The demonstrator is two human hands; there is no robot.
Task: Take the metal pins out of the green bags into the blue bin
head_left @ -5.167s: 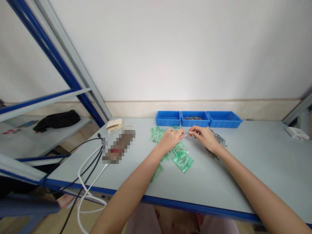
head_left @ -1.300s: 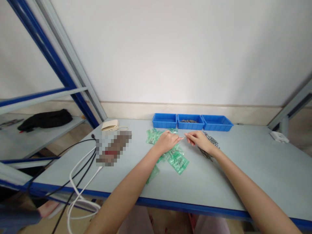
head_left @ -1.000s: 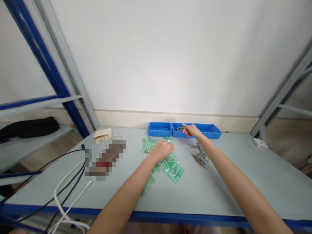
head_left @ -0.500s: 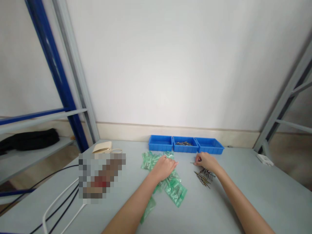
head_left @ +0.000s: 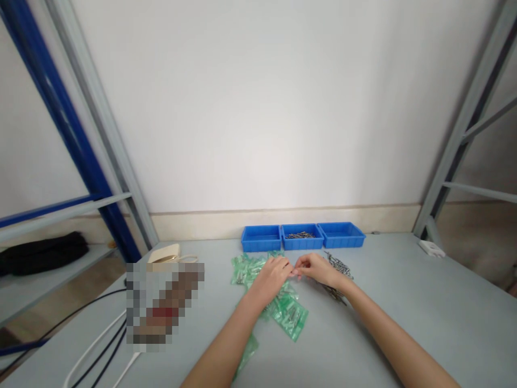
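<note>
Over the green plastic packets (head_left: 291, 317) at the middle of the table is my left hand (head_left: 274, 276), its fingers closed and their tips pointing right. My right hand (head_left: 317, 269) meets it with a closed pinch, and the fingertips of both hands touch or nearly touch. Whatever lies between them is too small to name. Small metal parts show through the green packets. Beside and behind my right hand lies a pile of silvery screws (head_left: 340, 265), and darker, brass-toned pieces (head_left: 335, 293) lie partly hidden under my right wrist.
Three blue bins stand in a row by the wall: left bin (head_left: 262, 245), middle bin (head_left: 302, 243) with metal pieces inside, right bin (head_left: 342, 241). A cream pouch (head_left: 165, 254), a pixelated patch and cables are at left. A white object (head_left: 431, 248) sits far right.
My right hand has moved left from beside the metal pieces to my left hand. More of the silvery screw pile now shows. The camera view has shifted and tilted slightly.
</note>
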